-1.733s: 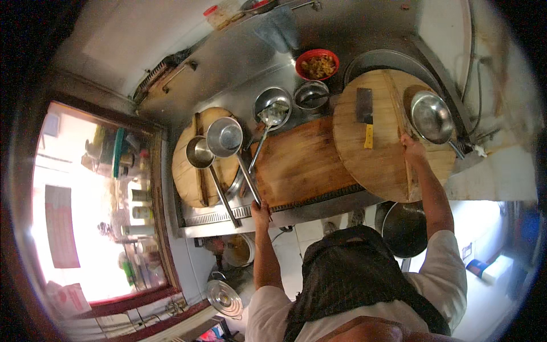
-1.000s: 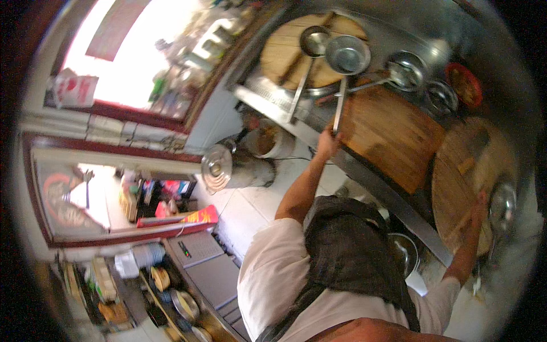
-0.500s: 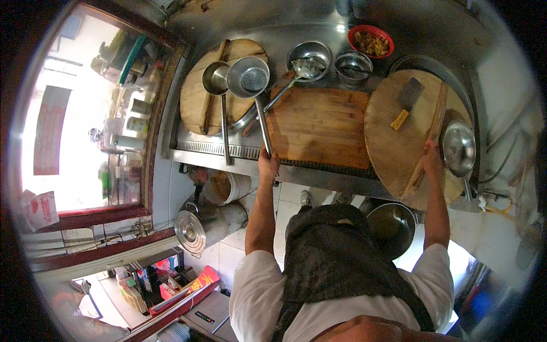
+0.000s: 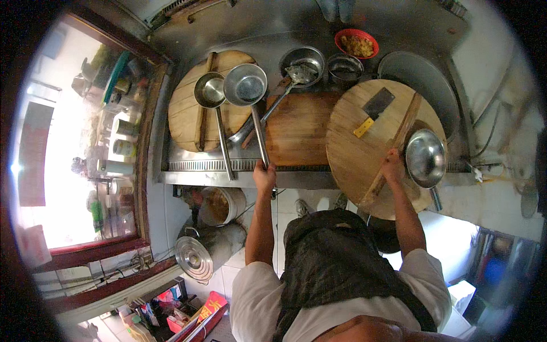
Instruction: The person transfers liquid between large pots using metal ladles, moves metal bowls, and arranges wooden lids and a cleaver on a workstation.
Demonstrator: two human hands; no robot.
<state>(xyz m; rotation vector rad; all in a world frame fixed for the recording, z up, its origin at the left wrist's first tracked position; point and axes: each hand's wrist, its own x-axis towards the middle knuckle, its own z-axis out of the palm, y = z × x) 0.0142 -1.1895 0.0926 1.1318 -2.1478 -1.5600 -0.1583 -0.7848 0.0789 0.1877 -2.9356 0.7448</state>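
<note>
My left hand is closed round the long handle of a metal dipper, whose bowl rests over the left round wooden lid. Beside it lies a second, smaller dipper. My right hand grips the wooden crossbar of the right round wooden lid. On that lid lie a cleaver with a yellow handle and a shiny round-bowled ladle. The lid overlaps the rectangular cutting board and partly uncovers a large round pot behind it.
Behind the board stand a metal bowl with a ladle in it, a smaller metal bowl and a red bowl of food. Below the counter's left front are a white bucket and a lidded metal pot. A window borders the left.
The right lid has slid left over the cutting board with my right hand on its bar, carrying the cleaver and ladle and exposing more of the pot. My left hand keeps its hold.
</note>
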